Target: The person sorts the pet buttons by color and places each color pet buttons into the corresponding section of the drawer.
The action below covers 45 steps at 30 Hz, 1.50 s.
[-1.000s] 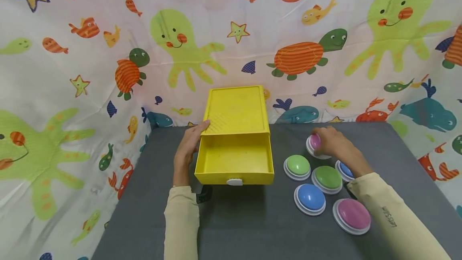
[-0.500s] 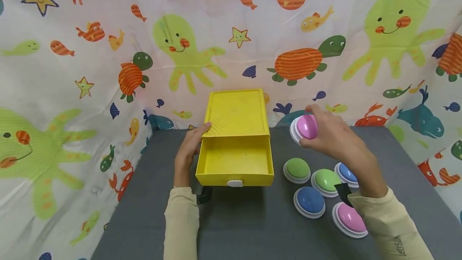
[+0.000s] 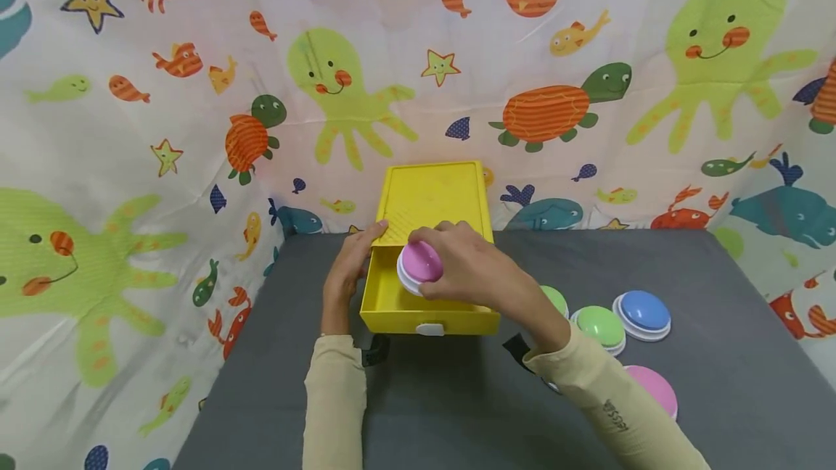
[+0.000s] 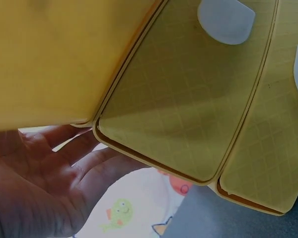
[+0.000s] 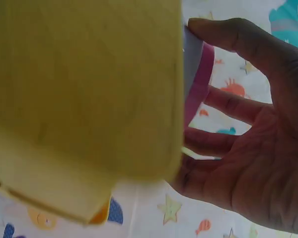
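Observation:
A yellow drawer box stands at the back of the table, its top drawer pulled out. My left hand rests against the box's left side, thumb at the top edge; in the left wrist view its fingers extend along the side, partly behind the box. Over the pulled-out drawer, my right hand grips a pink domed push button with a white base, tilted. In the right wrist view the thumb is at the white base and the fingers are by the pink dome, partly hidden by the drawer.
Right of the box lie green push buttons, a blue one and a larger pink one; my right arm partly covers some of them. A sea-animal curtain hangs behind the grey table. Lower drawers have white knobs.
My right hand has lifted the small pink push button off the table and carried it left, over the open drawer. The left hand stays at the box's side.

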{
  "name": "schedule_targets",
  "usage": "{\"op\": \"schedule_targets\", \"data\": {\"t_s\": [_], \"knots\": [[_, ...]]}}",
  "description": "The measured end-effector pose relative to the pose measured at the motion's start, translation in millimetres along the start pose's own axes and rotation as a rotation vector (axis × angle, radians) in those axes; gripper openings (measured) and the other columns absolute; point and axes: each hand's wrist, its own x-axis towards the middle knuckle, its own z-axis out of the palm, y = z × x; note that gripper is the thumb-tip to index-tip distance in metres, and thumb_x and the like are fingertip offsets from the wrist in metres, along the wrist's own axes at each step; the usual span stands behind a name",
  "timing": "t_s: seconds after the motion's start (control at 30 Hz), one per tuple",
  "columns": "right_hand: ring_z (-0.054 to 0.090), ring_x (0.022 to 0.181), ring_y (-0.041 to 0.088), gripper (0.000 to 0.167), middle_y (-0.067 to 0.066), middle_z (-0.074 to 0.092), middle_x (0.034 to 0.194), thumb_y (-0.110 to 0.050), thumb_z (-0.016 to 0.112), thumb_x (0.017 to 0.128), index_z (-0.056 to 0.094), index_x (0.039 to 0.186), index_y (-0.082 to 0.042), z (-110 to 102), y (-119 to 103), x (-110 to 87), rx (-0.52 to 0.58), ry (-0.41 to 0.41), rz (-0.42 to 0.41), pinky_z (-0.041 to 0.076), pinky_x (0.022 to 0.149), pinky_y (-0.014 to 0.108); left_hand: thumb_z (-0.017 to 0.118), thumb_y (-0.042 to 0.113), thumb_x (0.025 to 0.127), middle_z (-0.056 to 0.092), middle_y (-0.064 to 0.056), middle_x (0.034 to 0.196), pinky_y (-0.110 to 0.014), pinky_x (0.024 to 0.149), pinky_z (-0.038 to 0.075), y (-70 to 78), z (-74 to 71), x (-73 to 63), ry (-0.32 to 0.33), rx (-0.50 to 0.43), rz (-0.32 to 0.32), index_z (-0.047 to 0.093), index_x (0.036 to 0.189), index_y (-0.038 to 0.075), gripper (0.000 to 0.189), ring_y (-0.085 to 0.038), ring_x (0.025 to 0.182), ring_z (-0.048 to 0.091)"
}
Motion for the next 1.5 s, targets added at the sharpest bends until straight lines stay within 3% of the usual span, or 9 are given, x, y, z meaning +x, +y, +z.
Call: {"op": "schedule_targets", "data": {"t_s": [0.23, 0.37, 0.67, 0.97, 1.07, 1.27, 1.4, 1.5], "knots": [[0.065, 0.106, 0.024, 0.065, 0.009, 0.072, 0.121, -0.028, 0.09, 0.081, 0.065, 0.138, -0.01, 18, -12, 11.4, -0.014, -0.06, -0.052, 0.06, 0.088, 0.034, 0.059, 0.071, 0.094, 0.069, -0.013, 0.129, -0.034, 0.078, 0.065, -1.0, 3.8, 0.8, 0.017, -0.012, -0.011, 0.065, 0.136, 0.012, 0.073, -0.021, 0.106, 0.068], [0.067, 0.104, 0.021, 0.061, 0.006, 0.074, 0.121, -0.027, 0.09, 0.082, 0.066, 0.136, -0.011, 31, -14, 16.5, 0.002, -0.065, -0.041, 0.061, 0.092, 0.034, 0.06, 0.07, 0.095, 0.069, -0.013, 0.128, -0.036, 0.08, 0.065, -2.4, 4.3, 0.2, 0.016, -0.015, -0.007, 0.067, 0.134, 0.011, 0.071, -0.023, 0.107, 0.068], [0.061, 0.078, 0.018, 0.031, 0.004, 0.071, 0.089, -0.027, 0.086, 0.085, 0.072, 0.105, -0.009, 52, -13, 32.2, -0.115, -0.08, -0.022, 0.055, 0.073, 0.031, 0.06, 0.07, 0.095, 0.068, -0.012, 0.133, -0.039, 0.086, 0.065, -3.9, 7.8, 0.0, -0.001, -0.012, 0.0, 0.067, 0.135, 0.013, 0.071, -0.026, 0.117, 0.067], [0.061, 0.089, 0.021, 0.038, 0.009, 0.07, 0.103, -0.03, 0.08, 0.093, 0.068, 0.121, -0.007, 57, -14, 34.7, -0.131, -0.113, -0.036, 0.059, 0.083, 0.033, 0.059, 0.074, 0.093, 0.066, -0.013, 0.136, -0.047, 0.093, 0.063, -0.7, -0.1, -0.6, 0.028, -0.006, -0.01, 0.065, 0.136, 0.01, 0.077, -0.027, 0.117, 0.068], [0.061, 0.09, 0.022, 0.039, 0.009, 0.069, 0.104, -0.033, 0.077, 0.095, 0.069, 0.121, -0.007, 58, -17, 31.0, -0.105, -0.064, -0.031, 0.059, 0.086, 0.034, 0.058, 0.074, 0.093, 0.067, -0.013, 0.134, -0.046, 0.091, 0.064, -1.9, -4.5, -1.5, 0.035, -0.004, -0.015, 0.065, 0.135, 0.01, 0.077, -0.027, 0.115, 0.069], [0.063, 0.097, 0.021, 0.045, 0.008, 0.07, 0.116, -0.036, 0.077, 0.095, 0.069, 0.131, -0.01, 40, -21, 1.3, -0.013, 0.1, 0.08, 0.06, 0.092, 0.036, 0.058, 0.072, 0.094, 0.069, -0.013, 0.128, -0.04, 0.084, 0.065, -4.0, 1.3, 0.5, 0.024, -0.006, 0.001, 0.067, 0.132, 0.01, 0.073, -0.024, 0.108, 0.07], [0.065, 0.098, 0.023, 0.038, 0.007, 0.071, 0.116, -0.033, 0.08, 0.093, 0.074, 0.123, -0.01, 30, -16, -22.1, -0.014, 0.283, 0.119, 0.062, 0.093, 0.039, 0.059, 0.072, 0.094, 0.067, -0.013, 0.135, -0.043, 0.09, 0.064, -1.9, 4.5, 2.2, 0.014, 0.001, 0.008, 0.065, 0.136, 0.01, 0.075, -0.027, 0.118, 0.068], [0.067, 0.095, 0.025, 0.028, 0.01, 0.072, 0.111, -0.025, 0.082, 0.092, 0.077, 0.113, -0.007, 31, -7, -36.5, -0.014, 0.431, 0.098, 0.064, 0.089, 0.04, 0.057, 0.073, 0.095, 0.066, -0.013, 0.139, -0.047, 0.096, 0.062, -0.2, 2.6, 0.9, 0.02, 0.012, 0.008, 0.063, 0.14, 0.011, 0.077, -0.03, 0.124, 0.066]]}}
